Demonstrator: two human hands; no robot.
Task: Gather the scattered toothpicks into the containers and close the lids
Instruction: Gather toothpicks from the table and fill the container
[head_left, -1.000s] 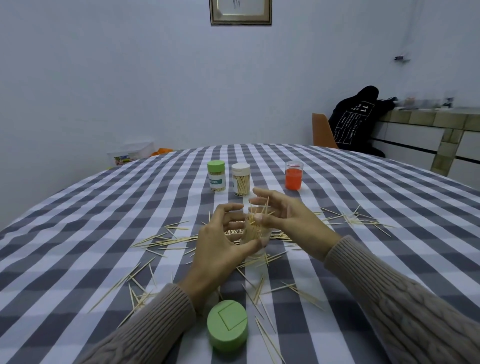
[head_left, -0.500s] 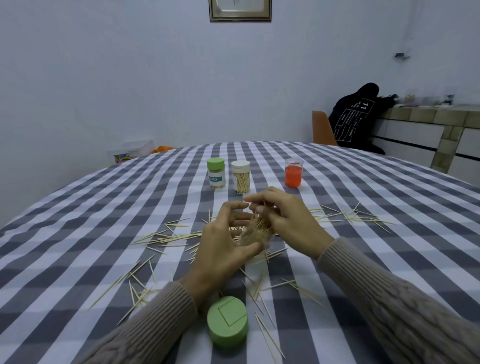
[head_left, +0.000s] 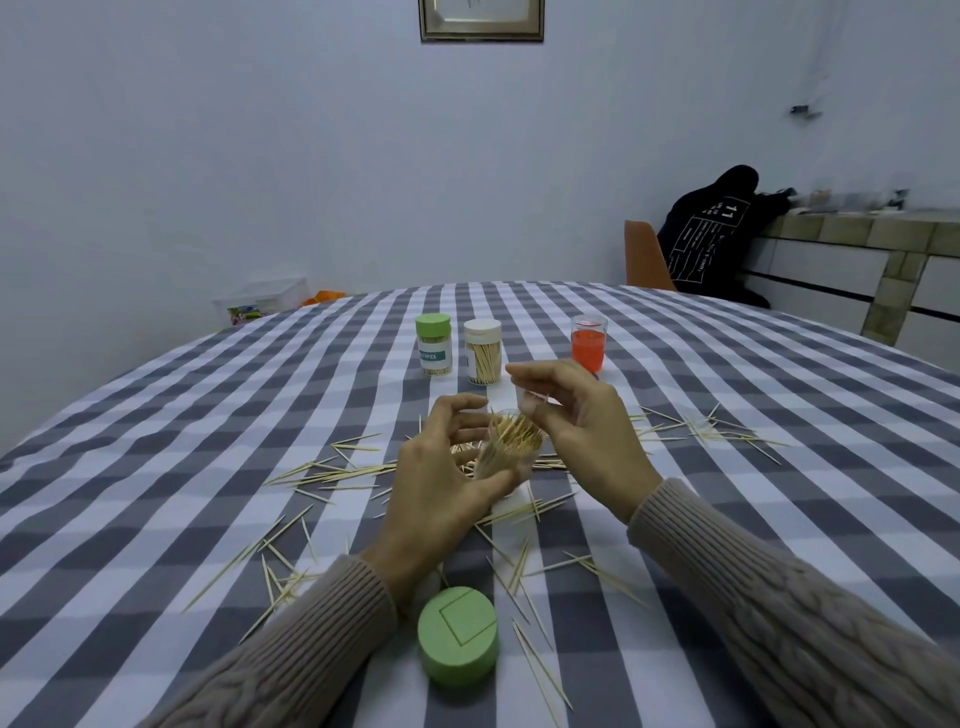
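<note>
Fingers (head_left: 467, 410) of the left hand (head_left: 441, 488) curl around a clear container (head_left: 506, 449) packed with toothpicks, the thumb clamped against its lower wall, and hold it tilted just above the checked bench (head_left: 182, 441). Beside it, the right hand (head_left: 587, 431) hovers at the container's open mouth, its fingertips (head_left: 524, 374) drawn together over what looks like a small clear piece; what exactly they pinch is too faint to tell. Loose toothpicks (head_left: 332, 470) lie scattered across the grey-and-white cloth around and beneath both hands, with another cluster (head_left: 717, 434) off to the right and more strewn toward the near edge (head_left: 519, 577). A green lid (head_left: 457, 642) rests flat on the bench between the two knitted sleeves, near the left wrist. Farther back stand three upright containers in a loose row: one with a green cap (head_left: 434, 343) and a label, one with a white cap (head_left: 483, 351) showing toothpicks through its wall just beside it, and, apart to the right, an uncapped clear one with an orange-red filling (head_left: 588, 343). Beyond the bench, an orange chair (head_left: 644, 257) holds a dark garment (head_left: 711, 234), a tiled ledge (head_left: 857, 234) runs along the right wall, a white bin (head_left: 260, 301) sits at the left, and a framed picture (head_left: 480, 21) hangs on the far wall.
</note>
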